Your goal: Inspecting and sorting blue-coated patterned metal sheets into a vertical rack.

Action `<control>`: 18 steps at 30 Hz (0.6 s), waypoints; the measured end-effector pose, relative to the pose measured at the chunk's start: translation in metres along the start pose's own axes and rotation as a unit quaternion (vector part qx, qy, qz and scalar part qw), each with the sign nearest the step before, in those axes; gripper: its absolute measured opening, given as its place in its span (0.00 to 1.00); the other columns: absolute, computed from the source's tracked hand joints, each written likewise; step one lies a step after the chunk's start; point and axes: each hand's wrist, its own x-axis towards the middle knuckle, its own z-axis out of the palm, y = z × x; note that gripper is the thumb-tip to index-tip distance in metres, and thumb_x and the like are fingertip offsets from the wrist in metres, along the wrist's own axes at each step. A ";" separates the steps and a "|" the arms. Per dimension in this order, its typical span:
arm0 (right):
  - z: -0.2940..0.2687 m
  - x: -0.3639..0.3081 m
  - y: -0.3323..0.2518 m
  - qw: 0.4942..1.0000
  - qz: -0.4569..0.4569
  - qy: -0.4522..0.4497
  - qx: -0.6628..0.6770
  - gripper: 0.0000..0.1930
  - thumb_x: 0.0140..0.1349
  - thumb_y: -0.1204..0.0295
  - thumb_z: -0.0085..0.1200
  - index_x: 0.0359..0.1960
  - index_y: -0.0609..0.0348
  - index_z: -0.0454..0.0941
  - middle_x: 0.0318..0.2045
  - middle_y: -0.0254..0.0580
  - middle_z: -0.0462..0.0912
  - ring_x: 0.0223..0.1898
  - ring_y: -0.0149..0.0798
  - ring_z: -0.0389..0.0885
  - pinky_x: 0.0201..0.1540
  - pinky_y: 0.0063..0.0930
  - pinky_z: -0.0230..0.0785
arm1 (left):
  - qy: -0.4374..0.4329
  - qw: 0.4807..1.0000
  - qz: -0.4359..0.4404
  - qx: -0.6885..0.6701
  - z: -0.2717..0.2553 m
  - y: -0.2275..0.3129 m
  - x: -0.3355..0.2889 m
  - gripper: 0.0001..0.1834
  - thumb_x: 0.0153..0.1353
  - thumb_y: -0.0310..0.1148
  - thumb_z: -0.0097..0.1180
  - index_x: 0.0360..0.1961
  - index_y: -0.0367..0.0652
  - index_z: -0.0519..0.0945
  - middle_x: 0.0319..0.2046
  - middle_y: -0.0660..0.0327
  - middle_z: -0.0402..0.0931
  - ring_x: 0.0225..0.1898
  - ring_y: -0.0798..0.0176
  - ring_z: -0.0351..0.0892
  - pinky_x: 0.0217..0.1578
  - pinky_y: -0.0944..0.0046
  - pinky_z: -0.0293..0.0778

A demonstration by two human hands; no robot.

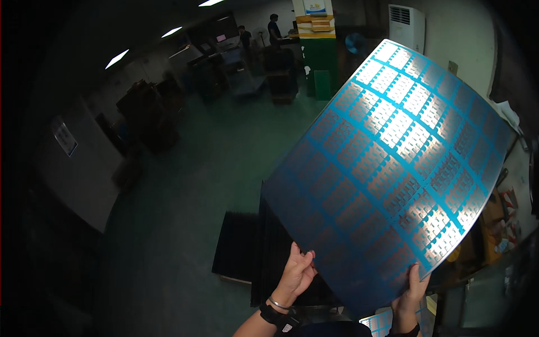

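A large thin circuit board panel (pixel 387 163) with a blue and copper-coloured grid pattern is held up, tilted, on the right side of the view. My left hand (pixel 297 272) grips its lower left edge, thumb on the patterned face. My right hand (pixel 414 292) holds its lower right edge near the corner, thumb also on the face. Bright light glares off the panel's upper and right parts. The fingers behind the panel are hidden. Part of another blue-patterned panel (pixel 377 323) shows low down, between my forearms.
Dark ribbed racks (pixel 236 247) stand left of my left hand. A cluttered bench (pixel 499 219) lies to the right, partly behind the panel. Farther off are a green and white pillar (pixel 320 62), a white air conditioner (pixel 407 28), and two people (pixel 274 31) standing near equipment.
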 end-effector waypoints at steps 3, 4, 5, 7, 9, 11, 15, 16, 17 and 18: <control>-0.009 0.014 -0.035 0.990 -0.112 0.031 -0.083 0.24 0.62 0.71 0.51 0.58 0.65 0.61 0.44 0.37 0.71 0.42 0.27 0.69 0.50 0.21 0.61 | -0.010 0.969 -0.139 0.207 -0.027 -0.024 0.018 0.17 0.67 0.34 0.44 0.55 0.40 0.67 0.48 0.59 0.73 0.46 0.62 0.76 0.47 0.61 0.73; -0.013 0.017 -0.037 0.983 -0.143 0.040 -0.110 0.24 0.62 0.71 0.51 0.58 0.65 0.61 0.44 0.36 0.71 0.41 0.26 0.69 0.49 0.20 0.61 | 0.019 0.945 -0.146 0.292 -0.041 -0.032 0.018 0.16 0.67 0.33 0.44 0.53 0.40 0.69 0.48 0.58 0.74 0.46 0.62 0.76 0.46 0.63 0.73; -0.017 0.018 -0.038 0.974 -0.175 0.051 -0.137 0.25 0.62 0.71 0.51 0.59 0.65 0.61 0.43 0.35 0.72 0.39 0.25 0.68 0.49 0.19 0.61 | 0.045 0.913 -0.152 0.376 -0.058 -0.041 0.017 0.15 0.67 0.32 0.44 0.52 0.39 0.72 0.48 0.57 0.75 0.47 0.62 0.75 0.46 0.64 0.73; -0.032 0.014 -0.042 0.966 -0.180 0.057 -0.178 0.25 0.62 0.71 0.51 0.59 0.67 0.61 0.43 0.36 0.72 0.40 0.25 0.69 0.48 0.19 0.61 | 0.072 0.869 -0.085 0.483 -0.088 -0.059 0.013 0.13 0.66 0.31 0.44 0.47 0.37 0.76 0.45 0.56 0.76 0.46 0.66 0.76 0.46 0.67 0.73; -0.034 0.004 -0.049 0.951 -0.193 0.015 -0.241 0.24 0.62 0.71 0.51 0.58 0.70 0.62 0.43 0.38 0.73 0.42 0.25 0.69 0.49 0.20 0.60 | 0.093 0.849 -0.069 0.516 -0.088 -0.064 0.010 0.11 0.63 0.28 0.46 0.44 0.39 0.78 0.44 0.56 0.77 0.46 0.62 0.76 0.48 0.64 0.72; -0.027 -0.006 -0.054 0.942 -0.190 0.019 -0.276 0.23 0.62 0.73 0.51 0.56 0.72 0.63 0.42 0.39 0.74 0.42 0.25 0.70 0.47 0.18 0.62 | 0.043 0.709 0.108 0.696 -0.086 -0.073 0.009 0.11 0.60 0.26 0.47 0.42 0.41 0.78 0.44 0.56 0.76 0.48 0.55 0.73 0.51 0.59 0.70; -0.006 -0.017 -0.040 0.936 -0.082 -0.036 -0.341 0.19 0.61 0.76 0.50 0.52 0.77 0.64 0.37 0.39 0.77 0.37 0.26 0.74 0.41 0.18 0.68 | -0.022 0.654 0.131 0.745 -0.087 -0.098 0.011 0.14 0.58 0.27 0.50 0.46 0.43 0.76 0.54 0.54 0.68 0.59 0.48 0.63 0.59 0.53 0.60; -0.002 -0.017 -0.032 0.931 -0.066 -0.060 -0.354 0.20 0.62 0.77 0.49 0.53 0.76 0.64 0.39 0.43 0.78 0.40 0.27 0.74 0.43 0.19 0.68 | -0.027 0.657 0.123 0.743 -0.086 -0.103 0.011 0.14 0.58 0.27 0.50 0.46 0.43 0.76 0.54 0.54 0.68 0.59 0.48 0.63 0.59 0.53 0.60; 0.001 -0.017 -0.022 0.926 -0.048 -0.086 -0.365 0.20 0.62 0.78 0.49 0.54 0.76 0.64 0.41 0.47 0.79 0.42 0.28 0.75 0.46 0.21 0.68 | -0.036 0.628 0.113 0.769 -0.086 -0.105 0.008 0.16 0.58 0.28 0.50 0.48 0.43 0.75 0.56 0.54 0.65 0.61 0.48 0.60 0.60 0.52 0.57; 0.002 -0.016 -0.011 0.924 -0.048 -0.103 -0.365 0.20 0.62 0.78 0.47 0.55 0.75 0.64 0.43 0.49 0.78 0.44 0.29 0.75 0.47 0.22 0.68 | -0.051 0.599 0.104 0.792 -0.084 -0.110 0.006 0.17 0.58 0.30 0.51 0.50 0.42 0.73 0.59 0.54 0.62 0.63 0.48 0.57 0.62 0.51 0.54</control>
